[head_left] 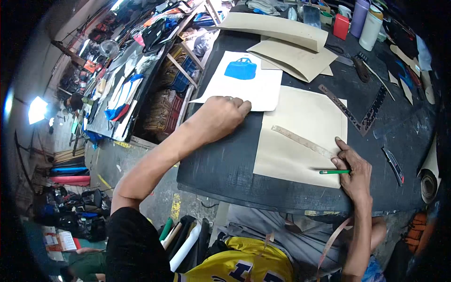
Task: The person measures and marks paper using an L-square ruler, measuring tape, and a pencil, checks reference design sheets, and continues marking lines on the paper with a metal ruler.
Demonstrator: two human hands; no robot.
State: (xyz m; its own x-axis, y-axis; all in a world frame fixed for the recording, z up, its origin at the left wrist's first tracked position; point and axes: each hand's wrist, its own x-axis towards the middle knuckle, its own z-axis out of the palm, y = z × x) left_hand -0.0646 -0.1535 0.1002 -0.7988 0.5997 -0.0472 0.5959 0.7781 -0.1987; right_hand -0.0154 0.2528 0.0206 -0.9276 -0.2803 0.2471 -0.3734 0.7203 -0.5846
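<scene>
My left hand is closed at the lower edge of a white sheet that bears a picture of a blue bag. The sheet's lower left corner lifts a little. On a tan paper piece, partly under the white sheet, lies a short worn ruler. My right hand rests at the paper's right side, its fingers at the ruler's right end, with a green pencil held in it.
A metal square lies right of the paper, and a cutter knife farther right. Folded tan sheets are behind. Bottles and a red container stand at the back. A paper roll is at the right edge.
</scene>
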